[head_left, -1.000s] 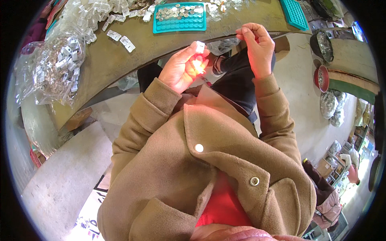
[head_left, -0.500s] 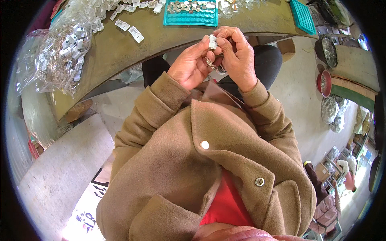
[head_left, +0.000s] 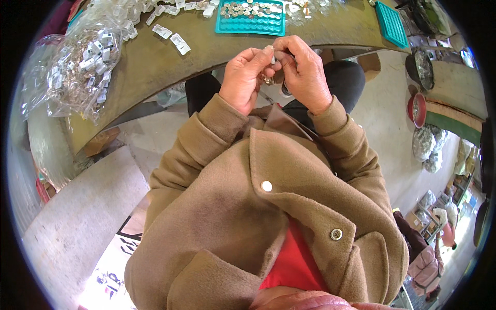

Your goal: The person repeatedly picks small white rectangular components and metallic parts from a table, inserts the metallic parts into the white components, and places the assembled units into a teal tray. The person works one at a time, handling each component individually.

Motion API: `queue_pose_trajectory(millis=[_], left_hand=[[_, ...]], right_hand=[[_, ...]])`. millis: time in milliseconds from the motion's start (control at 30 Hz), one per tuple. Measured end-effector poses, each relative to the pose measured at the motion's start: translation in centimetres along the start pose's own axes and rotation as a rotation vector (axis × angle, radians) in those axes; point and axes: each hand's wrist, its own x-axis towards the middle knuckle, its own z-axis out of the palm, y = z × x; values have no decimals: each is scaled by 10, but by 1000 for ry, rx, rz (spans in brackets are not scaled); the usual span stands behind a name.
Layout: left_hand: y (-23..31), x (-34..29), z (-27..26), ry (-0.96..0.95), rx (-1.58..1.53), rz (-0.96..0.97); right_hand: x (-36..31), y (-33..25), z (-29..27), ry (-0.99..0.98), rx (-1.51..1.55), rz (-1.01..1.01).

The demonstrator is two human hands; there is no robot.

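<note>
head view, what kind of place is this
Probably a small workshop for hand assembly or packing. A worn workbench carries a teal tray with rows of small round parts and a clear bag of small white pieces. Both hands, left hand and right hand, pinch a tiny part together.

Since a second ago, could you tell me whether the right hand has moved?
Yes. The right hand has come left along the table edge to meet the left hand below the teal tray, around a small part.

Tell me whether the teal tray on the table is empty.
No: the teal tray on the table has small round pieces sitting in many of its pockets.
</note>
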Motion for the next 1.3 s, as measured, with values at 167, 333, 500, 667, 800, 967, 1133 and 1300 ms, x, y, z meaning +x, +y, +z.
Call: queue_pose_trajectory(millis=[167, 333, 500, 667, 800, 967, 1133, 1300], left_hand=[[15, 1, -3, 64, -11, -104], [26, 2, -11, 2, -113, -226], [28, 3, -15, -53, -183, -229], [41, 4, -13, 1, 118, -85], [63, -3, -21, 14, 144, -27], [93, -13, -48, 141, 50, 104], [107, -16, -66, 258, -74, 76], [101, -14, -66, 207, -40, 67]], right_hand=[[5, -3, -5, -117, 214, 256], [16, -8, -13, -205, 102, 177], [23, -8, -7, -204, -5, 0], [40, -17, -6, -249, 32, -48], [79, -20, -22, -430, 69, -9], [144, 0, -3, -305, -170, -42], [179, 20, 41, -219, -747, -408], [189, 25, 67, -161, -913, -503]])
